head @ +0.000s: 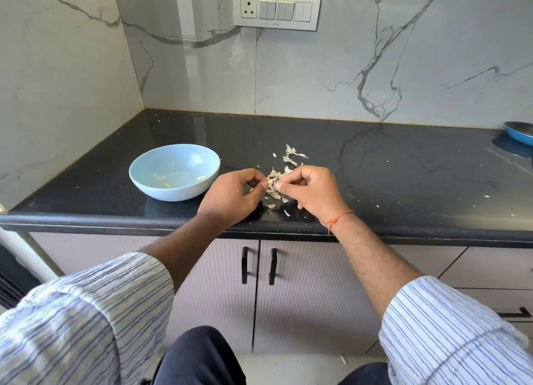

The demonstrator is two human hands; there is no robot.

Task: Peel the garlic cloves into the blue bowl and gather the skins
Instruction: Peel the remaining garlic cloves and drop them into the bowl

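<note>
Pinching a small garlic clove (272, 180) between curled fingertips (279, 186) of both hands, thumbs and forefingers meeting over it. Left hand (235, 195) closed round the near end, right hand (310, 190) closed round the other, papery skin showing in the gap between. Clove too small and too covered to read its long axis with certainty; seemingly lying across, from one hand to the other.

Directly beneath and just beyond the fingertips, a loose scatter of skins (290, 158) on the black counter (375, 165), a few more flakes just nearer than the knuckles, stray specks well off to the right.

Left of the fingers, just beside the left hand's knuckles, the blue bowl (174, 171), holding a couple of peeled cloves (201, 178) on its floor. Left hand plainly the nearer one to the bowl, so probably the one to carry the bare clove over: a short move leftward over the rim. Peeling judged not yet finished; skins not yet gathered.

Far right of the fingers, a blue pan (520, 132) at the counter's edge.
</note>
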